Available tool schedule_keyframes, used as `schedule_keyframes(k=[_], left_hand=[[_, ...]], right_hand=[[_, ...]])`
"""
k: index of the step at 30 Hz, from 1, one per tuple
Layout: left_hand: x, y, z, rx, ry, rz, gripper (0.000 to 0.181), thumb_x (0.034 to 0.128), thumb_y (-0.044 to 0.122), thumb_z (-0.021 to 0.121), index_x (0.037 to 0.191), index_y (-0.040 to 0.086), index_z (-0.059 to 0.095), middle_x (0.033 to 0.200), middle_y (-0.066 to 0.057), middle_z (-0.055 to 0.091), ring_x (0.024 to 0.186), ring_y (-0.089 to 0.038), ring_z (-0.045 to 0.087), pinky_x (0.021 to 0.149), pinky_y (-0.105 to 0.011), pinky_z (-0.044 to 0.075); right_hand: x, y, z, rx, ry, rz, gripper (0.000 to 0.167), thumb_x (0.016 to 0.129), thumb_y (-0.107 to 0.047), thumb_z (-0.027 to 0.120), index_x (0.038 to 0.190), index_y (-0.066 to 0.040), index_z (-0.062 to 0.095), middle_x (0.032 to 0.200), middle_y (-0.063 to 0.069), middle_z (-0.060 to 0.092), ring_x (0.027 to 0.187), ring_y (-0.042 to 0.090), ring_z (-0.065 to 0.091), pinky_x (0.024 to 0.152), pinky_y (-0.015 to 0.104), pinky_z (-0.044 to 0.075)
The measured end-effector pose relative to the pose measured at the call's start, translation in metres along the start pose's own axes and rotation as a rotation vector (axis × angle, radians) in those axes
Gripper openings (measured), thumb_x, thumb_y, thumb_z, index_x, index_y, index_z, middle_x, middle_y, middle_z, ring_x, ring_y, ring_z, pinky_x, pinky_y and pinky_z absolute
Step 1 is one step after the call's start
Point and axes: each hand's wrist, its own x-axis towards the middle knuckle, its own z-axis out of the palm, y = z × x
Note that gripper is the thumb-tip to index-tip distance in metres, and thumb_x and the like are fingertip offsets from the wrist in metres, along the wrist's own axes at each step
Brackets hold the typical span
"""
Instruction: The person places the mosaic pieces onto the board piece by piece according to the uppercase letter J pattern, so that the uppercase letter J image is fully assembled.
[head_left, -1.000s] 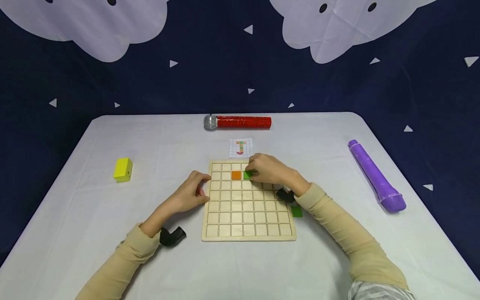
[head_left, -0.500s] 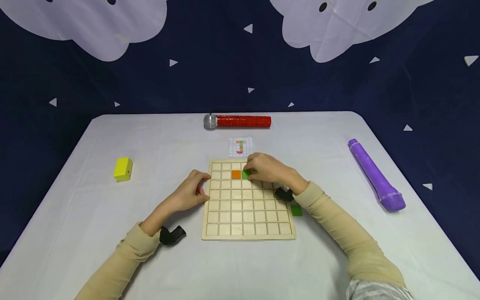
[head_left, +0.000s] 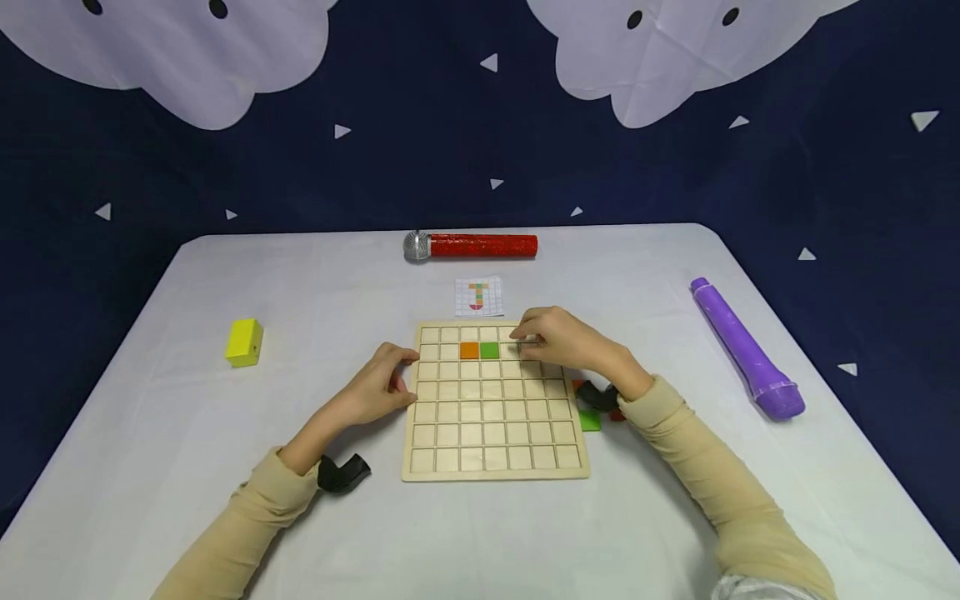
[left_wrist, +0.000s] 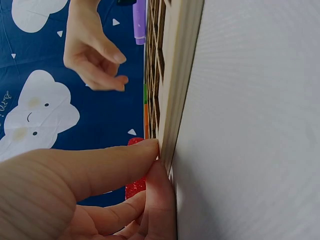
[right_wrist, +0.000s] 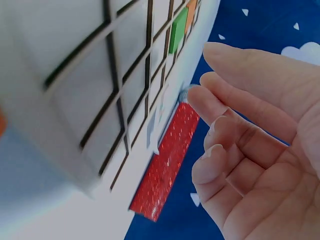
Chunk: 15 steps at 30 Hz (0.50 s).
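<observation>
A wooden grid board (head_left: 496,477) lies on the white table. An orange square tile (head_left: 468,351) and a green square tile (head_left: 489,351) sit side by side in its second row. At the board's left edge, my left hand (head_left: 372,387) touches the rim with thumb and a fingertip set apart; the left wrist view shows the thumb (left_wrist: 110,167) against that edge. My right hand (head_left: 566,340) hovers over the upper right of the board, just right of the green tile. Its fingers are loosely bent and hold nothing, as the right wrist view shows.
Behind the board lie a small pattern card (head_left: 479,297) and a red microphone (head_left: 480,246). A purple microphone (head_left: 750,350) lies at right, a yellow block (head_left: 244,342) at left. Another green tile (head_left: 590,420) and red pieces, partly hidden, lie beside the board's right edge.
My right hand has let go of the green tile, which now lies in the cell next to the orange one. That hand has moved right; my left hand stays at the edge.
</observation>
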Motion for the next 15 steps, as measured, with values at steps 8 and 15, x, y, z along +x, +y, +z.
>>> schedule_keyframes(k=[8,15], left_hand=[[-0.001,-0.001,0.002,0.003,-0.012,0.012,0.054,0.0806,0.002,0.068,0.128,-0.009,0.044,0.115,-0.023,0.044,0.073,-0.011,0.048,0.065,-0.018,0.042],[-0.001,0.0,0.0,0.002,-0.008,0.009,0.053,0.0805,0.001,0.067,0.127,-0.009,0.045,0.116,-0.023,0.044,0.074,-0.012,0.049,0.065,-0.019,0.042]], right_hand=[[-0.034,0.006,-0.008,-0.005,0.022,0.041,0.023,0.081,-0.005,0.069,0.104,0.0,0.07,0.097,0.01,0.068,0.076,0.018,0.058,0.067,0.026,0.047],[-0.056,0.012,-0.009,-0.014,0.025,0.088,0.024,0.081,-0.007,0.07,0.104,-0.001,0.071,0.099,0.009,0.068,0.085,0.019,0.061,0.073,0.032,0.052]])
